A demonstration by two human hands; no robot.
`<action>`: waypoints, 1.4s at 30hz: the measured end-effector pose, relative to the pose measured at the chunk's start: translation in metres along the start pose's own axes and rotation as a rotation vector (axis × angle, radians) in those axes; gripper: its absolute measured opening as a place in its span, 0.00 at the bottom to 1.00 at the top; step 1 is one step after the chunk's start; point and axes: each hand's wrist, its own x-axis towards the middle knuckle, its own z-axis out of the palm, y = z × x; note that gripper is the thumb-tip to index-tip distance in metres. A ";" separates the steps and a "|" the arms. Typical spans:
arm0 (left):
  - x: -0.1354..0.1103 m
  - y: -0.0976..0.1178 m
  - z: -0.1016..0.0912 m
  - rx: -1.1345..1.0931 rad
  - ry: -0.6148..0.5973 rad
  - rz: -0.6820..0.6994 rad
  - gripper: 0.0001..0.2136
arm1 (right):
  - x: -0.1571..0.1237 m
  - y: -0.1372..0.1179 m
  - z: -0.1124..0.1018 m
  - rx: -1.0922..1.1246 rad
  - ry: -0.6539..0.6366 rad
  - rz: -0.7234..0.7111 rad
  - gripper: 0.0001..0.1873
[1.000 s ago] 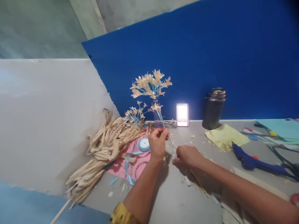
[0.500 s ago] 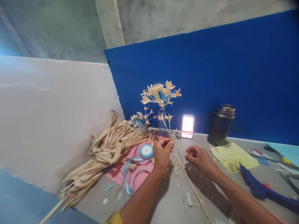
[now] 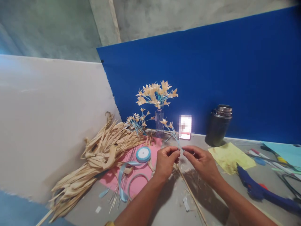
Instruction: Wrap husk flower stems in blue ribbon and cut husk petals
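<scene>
Flower sprig (image 3: 173, 134), tilted leftward, pinched at its pale blue stems (image 3: 176, 140) by 2 hands (image 3: 166, 161).

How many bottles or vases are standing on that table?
2: a clear vase holding pale flowers, near the middle, and a dark open flask farther right, both before the blue backdrop. Others may be hidden.

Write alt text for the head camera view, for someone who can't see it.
A person's left hand and right hand pinch a flower sprig over a cluttered table. Behind stand a vase of similar flowers, a bright screen and a dark flask.
</scene>
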 end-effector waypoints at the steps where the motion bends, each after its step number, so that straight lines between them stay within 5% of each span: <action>1: -0.001 0.000 0.001 0.016 -0.005 0.009 0.06 | 0.001 0.000 0.000 -0.025 -0.010 -0.004 0.13; 9: -0.004 -0.007 0.004 0.120 0.059 0.122 0.06 | 0.006 -0.002 -0.004 -0.085 -0.084 0.088 0.15; 21: -0.011 -0.003 0.005 0.263 -0.015 0.281 0.05 | 0.010 0.006 -0.008 0.041 -0.201 0.173 0.14; 33: -0.013 0.001 0.006 0.297 -0.078 0.286 0.08 | 0.013 0.004 -0.010 0.142 -0.230 0.317 0.14; 42: -0.010 -0.001 0.007 0.158 -0.101 0.117 0.14 | 0.013 0.000 -0.011 0.101 -0.222 0.271 0.14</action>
